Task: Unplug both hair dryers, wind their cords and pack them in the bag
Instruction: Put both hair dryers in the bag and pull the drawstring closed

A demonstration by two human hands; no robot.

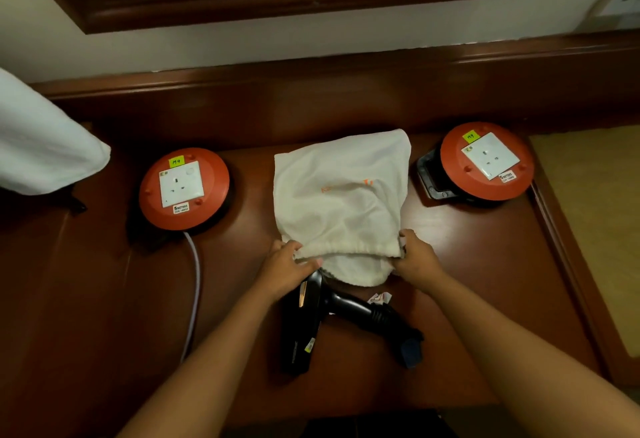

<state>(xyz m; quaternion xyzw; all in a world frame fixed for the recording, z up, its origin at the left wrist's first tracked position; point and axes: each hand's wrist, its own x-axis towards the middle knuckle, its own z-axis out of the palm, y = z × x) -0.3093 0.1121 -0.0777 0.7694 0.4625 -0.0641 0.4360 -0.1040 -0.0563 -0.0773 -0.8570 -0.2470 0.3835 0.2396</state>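
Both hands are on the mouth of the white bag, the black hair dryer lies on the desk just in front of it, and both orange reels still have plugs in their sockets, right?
Not the plugs: the head view shows both sockets, on the left reel and the right reel, empty. The rest stands: left hand and right hand hold the bag mouth, hair dryer before it.

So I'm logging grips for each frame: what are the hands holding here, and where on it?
Both hold the white drawstring bag by its gathered mouth: left hand at the left corner, right hand at the right.
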